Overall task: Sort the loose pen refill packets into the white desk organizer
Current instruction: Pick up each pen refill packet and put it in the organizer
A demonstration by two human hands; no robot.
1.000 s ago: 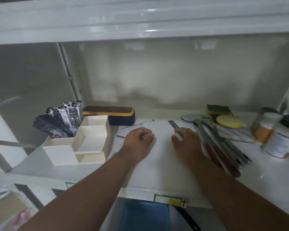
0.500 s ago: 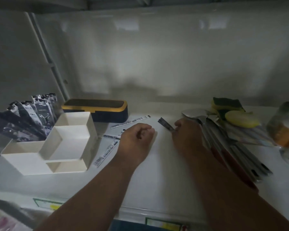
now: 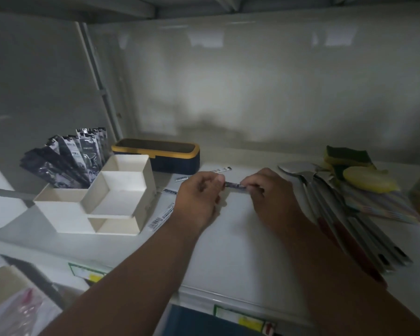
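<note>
- The dark pen refill packet (image 3: 235, 185) is held between both hands just above the white shelf surface (image 3: 240, 238), right of the white desk organizer (image 3: 100, 204).
- It looks like a thin, flat, very light sleeve: likely flexible, a little slick, and prone to bending if squeezed mid-length. Pinching it at the ends, as now, seems the surest hold.
- The left hand (image 3: 199, 197) is curled, thumb and fingertips closed on the packet's left end; the forearm reaches in from the lower left.
- The right hand (image 3: 264, 192) pinches the right end, knuckles up, the remaining fingers folded toward the shelf.
- More loose packets lie on the shelf: a barcode-printed packet (image 3: 161, 217) just beside the organizer's front corner, and another packet (image 3: 222, 169) beyond the hands, near the yellow-rimmed case (image 3: 158, 154).
- A fan of dark packets (image 3: 68, 161) already stands in the organizer's rear left compartment; the nearer compartments look empty.
- Cutlery (image 3: 344, 221) and sponges (image 3: 359, 170) lie to the right, apart from the work.
</note>
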